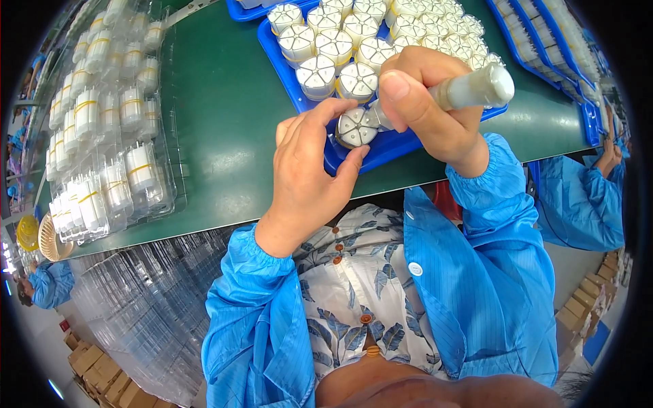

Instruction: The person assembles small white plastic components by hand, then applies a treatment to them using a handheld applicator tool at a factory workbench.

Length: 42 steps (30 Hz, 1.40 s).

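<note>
My left hand (306, 163) holds a round bundle of white wedge-shaped pieces (356, 129) between thumb and fingers, over the near left corner of a blue tray (394, 148). The bundle's top faces up, with dark lines dividing the wedges. Closed around a thick, pen-shaped tool with a whitish translucent barrel (476, 88), my right hand (435, 102) brings its narrow end to the right side of the bundle. Whether that end touches the top cannot be made out. Behind my hands, several similar bundles (333, 46) with yellow bands stand upright in the tray.
On the green table (218, 88), clear plastic trays (166, 197) at left carry several banded white bundles (86, 112). More filled blue trays (544, 47) overlap at far right. Stacked clear trays (149, 306) stand below the table's near edge. A co-worker's blue sleeve (578, 197) shows at right.
</note>
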### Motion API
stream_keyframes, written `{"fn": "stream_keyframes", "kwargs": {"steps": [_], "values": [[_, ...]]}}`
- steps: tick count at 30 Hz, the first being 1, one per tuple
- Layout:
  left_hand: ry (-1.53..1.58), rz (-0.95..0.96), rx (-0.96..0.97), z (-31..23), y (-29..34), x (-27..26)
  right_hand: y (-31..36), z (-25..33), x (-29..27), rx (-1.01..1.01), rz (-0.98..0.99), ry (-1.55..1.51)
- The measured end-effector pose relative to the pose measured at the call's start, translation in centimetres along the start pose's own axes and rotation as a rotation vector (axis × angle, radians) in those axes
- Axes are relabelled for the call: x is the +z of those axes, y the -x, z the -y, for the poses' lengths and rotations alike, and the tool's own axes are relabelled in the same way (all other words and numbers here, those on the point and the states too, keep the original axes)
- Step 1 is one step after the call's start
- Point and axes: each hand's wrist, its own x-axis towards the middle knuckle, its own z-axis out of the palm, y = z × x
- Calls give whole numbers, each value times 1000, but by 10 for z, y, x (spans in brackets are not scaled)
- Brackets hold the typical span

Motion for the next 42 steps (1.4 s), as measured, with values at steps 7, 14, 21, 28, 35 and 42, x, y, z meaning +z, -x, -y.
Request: {"fn": "stream_keyframes", "kwargs": {"steps": [7, 14, 21, 28, 35, 42], "values": [[19, 91, -33, 6, 3, -8, 8, 16, -10, -30, -114, -223], [1026, 72, -459, -11, -13, -38, 48, 46, 11, 287, -169, 6], [1001, 44, -557, -47, -7, -61, 49, 41, 33, 244, -86, 128], [38, -111, -425, -54, -105, -195, 56, 49, 24, 95, -84, 107], [-1199, -142, -114, 93, -252, -357, 38, 51, 22, -107, 43, 298], [-1269, -96, -343, 177, -269, -398, 34, 39, 19, -111, 52, 251]]}}
